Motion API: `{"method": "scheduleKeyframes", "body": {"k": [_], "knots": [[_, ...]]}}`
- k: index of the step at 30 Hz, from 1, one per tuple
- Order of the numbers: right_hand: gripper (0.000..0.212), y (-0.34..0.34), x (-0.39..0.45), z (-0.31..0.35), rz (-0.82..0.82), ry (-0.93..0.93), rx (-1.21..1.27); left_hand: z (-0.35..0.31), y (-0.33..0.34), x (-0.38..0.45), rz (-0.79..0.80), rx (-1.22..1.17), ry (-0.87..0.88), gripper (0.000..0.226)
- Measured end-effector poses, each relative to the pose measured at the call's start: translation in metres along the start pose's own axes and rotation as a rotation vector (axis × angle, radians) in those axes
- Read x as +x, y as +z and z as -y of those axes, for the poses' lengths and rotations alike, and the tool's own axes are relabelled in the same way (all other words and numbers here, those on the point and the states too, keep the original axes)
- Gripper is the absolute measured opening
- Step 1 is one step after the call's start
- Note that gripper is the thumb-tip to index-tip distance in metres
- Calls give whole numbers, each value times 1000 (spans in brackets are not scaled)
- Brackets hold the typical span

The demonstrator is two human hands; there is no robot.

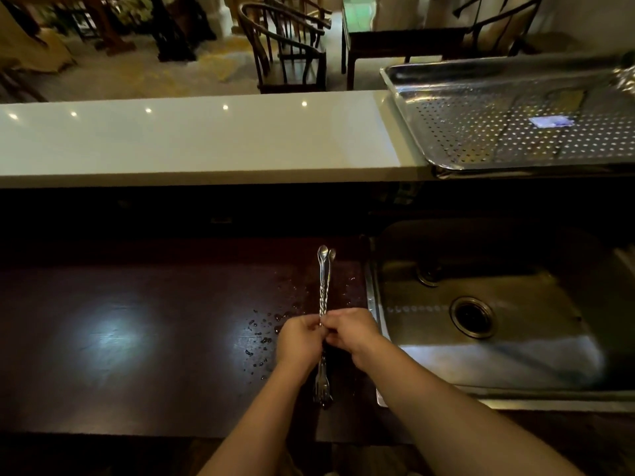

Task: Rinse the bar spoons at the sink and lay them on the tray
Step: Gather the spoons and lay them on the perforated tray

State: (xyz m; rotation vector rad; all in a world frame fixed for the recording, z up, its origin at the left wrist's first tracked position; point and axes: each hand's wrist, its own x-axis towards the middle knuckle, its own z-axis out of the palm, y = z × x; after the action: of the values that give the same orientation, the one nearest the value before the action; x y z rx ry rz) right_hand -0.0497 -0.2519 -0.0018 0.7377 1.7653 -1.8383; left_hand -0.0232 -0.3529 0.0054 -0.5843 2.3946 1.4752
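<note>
Both hands — left point(299, 341), right point(351, 333) — grip the bar spoons point(324, 286) between them.

Two bare forearms reach in from the bottom edge, with no sleeves, watch, rings or gloves on them. The left hand point(299, 340) and right hand point(354, 333) are bare too, fingers curled, with short nails as far as shows.

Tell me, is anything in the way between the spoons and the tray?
Nothing visible blocks the way. Both hands, left hand and right hand, hold the bar spoons over the dark counter. The perforated tray sits up on the white ledge, beyond the sink, and looks empty.
</note>
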Motion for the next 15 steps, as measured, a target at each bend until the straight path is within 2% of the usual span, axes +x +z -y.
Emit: {"method": "scheduleKeyframes", "body": {"k": [2, 5, 8, 15], "knots": [[7, -5, -6, 9, -1, -59, 62, -12, -1, -4, -18, -22, 77, 21], [16, -16, -18, 29, 22, -169, 96, -33, -2, -12, -46, -72, 201, 24], [13, -32, -38, 54, 42, -288, 106, -60, -4, -25, -80, -148, 305, 26], [13, -80, -92, 141, 58, -557, 64, -161, -2, -62, -50, -433, 489, 34]]}}
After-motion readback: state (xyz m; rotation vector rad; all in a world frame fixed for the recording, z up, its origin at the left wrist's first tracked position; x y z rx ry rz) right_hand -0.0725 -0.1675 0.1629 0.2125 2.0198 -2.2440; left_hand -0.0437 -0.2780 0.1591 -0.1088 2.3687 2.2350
